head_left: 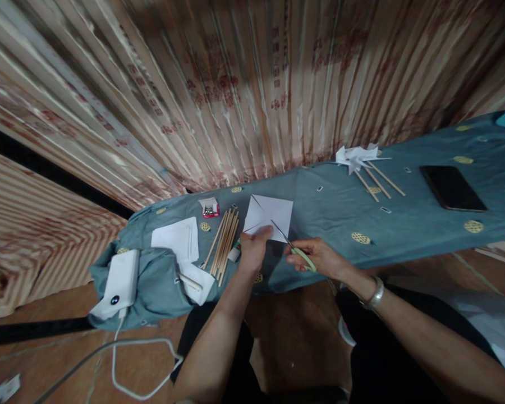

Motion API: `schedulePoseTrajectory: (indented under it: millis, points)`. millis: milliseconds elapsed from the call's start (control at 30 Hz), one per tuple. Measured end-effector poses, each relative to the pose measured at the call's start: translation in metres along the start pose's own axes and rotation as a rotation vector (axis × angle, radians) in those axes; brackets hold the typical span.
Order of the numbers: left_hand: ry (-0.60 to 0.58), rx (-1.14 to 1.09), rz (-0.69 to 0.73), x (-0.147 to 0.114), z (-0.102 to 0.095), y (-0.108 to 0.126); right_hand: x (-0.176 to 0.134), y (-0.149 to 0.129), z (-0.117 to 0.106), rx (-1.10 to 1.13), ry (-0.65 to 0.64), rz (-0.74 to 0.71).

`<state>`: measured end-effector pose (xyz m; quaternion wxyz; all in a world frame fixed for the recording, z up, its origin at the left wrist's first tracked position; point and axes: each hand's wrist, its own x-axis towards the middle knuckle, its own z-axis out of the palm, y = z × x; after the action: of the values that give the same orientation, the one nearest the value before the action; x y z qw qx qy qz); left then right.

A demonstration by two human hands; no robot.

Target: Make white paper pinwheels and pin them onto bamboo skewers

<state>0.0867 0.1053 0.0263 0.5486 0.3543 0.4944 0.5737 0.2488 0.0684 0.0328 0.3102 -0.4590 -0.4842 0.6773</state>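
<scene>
A square of white paper (278, 210) lies over the blue-green cloth, with slits running in from its corners. My left hand (256, 244) pinches its near left part, thumb on top. In my right hand (313, 253) is a pair of scissors (303, 259) with pale green handles. Their blades reach over the paper's near right corner toward its middle. Close to my left hand is a bundle of wooden sticks (226, 244), and a small green and white item (234, 251) sits partly hidden beside my wrist.
White paper pinwheels on sticks (357, 158) lie at the back right, near a black phone (452, 188). At left are a small red box (210, 209), paper sheets (174, 238) and a white power bank (122, 278) with a cable. A patterned curtain (235, 95) hangs behind the table.
</scene>
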Motion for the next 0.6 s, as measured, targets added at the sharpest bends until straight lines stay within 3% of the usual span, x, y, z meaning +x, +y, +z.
schedulePoseTrajectory:
  millis: [467,600]
  points:
    - [-0.006,0.005,0.024,0.001,0.001,0.000,0.001,0.007,-0.004,-0.073,-0.030,0.011]
    - [0.017,-0.045,0.019,0.005,0.000,0.002,-0.001,0.017,-0.015,-0.195,-0.034,-0.080]
